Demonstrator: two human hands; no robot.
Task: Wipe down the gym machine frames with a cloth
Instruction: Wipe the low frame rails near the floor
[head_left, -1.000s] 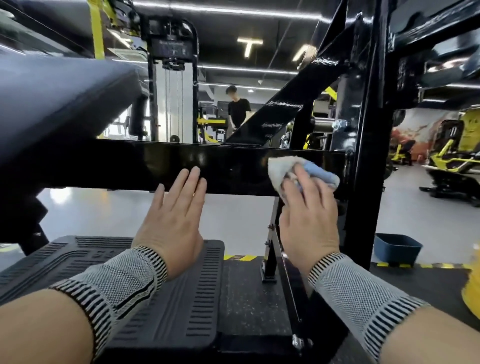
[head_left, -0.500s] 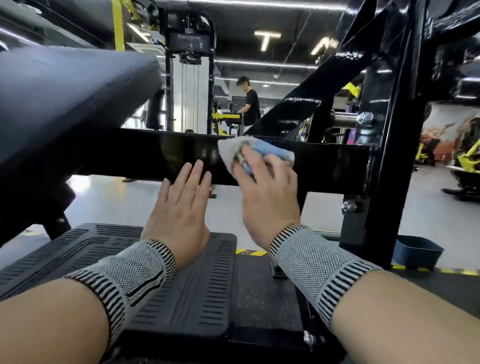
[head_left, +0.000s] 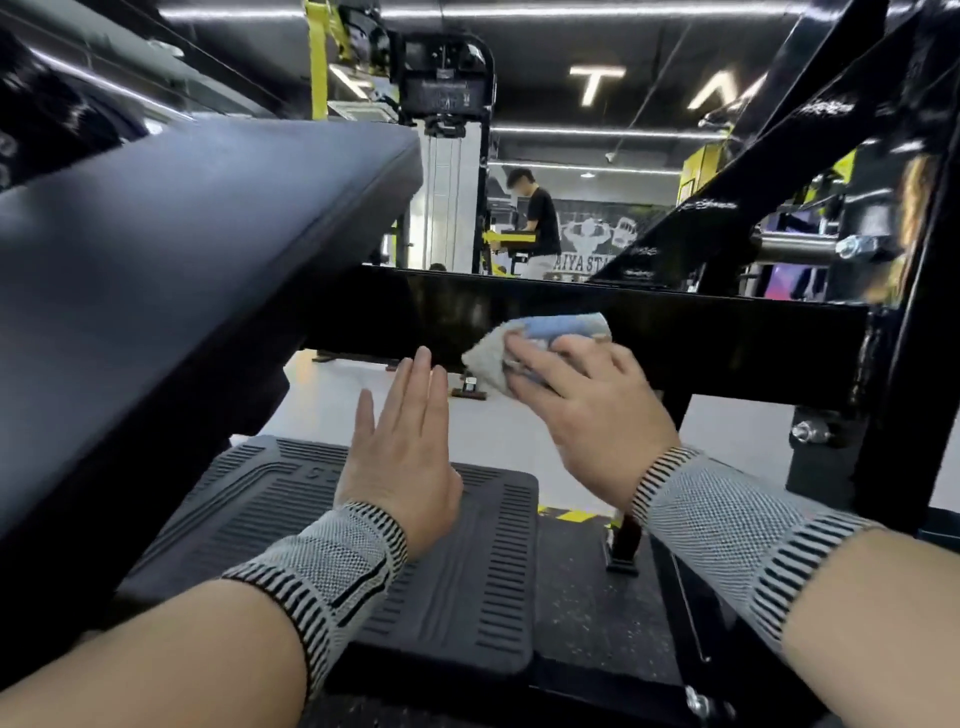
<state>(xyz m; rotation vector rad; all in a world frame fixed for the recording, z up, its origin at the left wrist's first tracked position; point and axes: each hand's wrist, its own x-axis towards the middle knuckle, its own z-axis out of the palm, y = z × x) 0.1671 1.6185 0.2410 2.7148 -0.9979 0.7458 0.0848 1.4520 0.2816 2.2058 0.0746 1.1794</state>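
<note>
A glossy black horizontal frame bar (head_left: 727, 343) of the gym machine runs across the middle of the view. My right hand (head_left: 587, 410) presses a crumpled white and blue cloth (head_left: 530, 343) against the front face of that bar, near its middle. My left hand (head_left: 405, 447) is held flat with its fingers straight and together, just below the bar and left of the cloth, holding nothing. Both wrists wear grey knitted bands with black stripes.
A large black padded seat (head_left: 182, 291) slopes down from the left, close to my left arm. Below lies a ribbed black footplate (head_left: 467, 571). A black upright post (head_left: 904, 364) and a diagonal brace (head_left: 753, 171) stand at the right. A person (head_left: 540, 223) stands far back.
My right hand has slid the cloth leftward along the bar, from near the right upright to the bar's middle. The left hand stayed flat, and the view shifted toward the padded seat.
</note>
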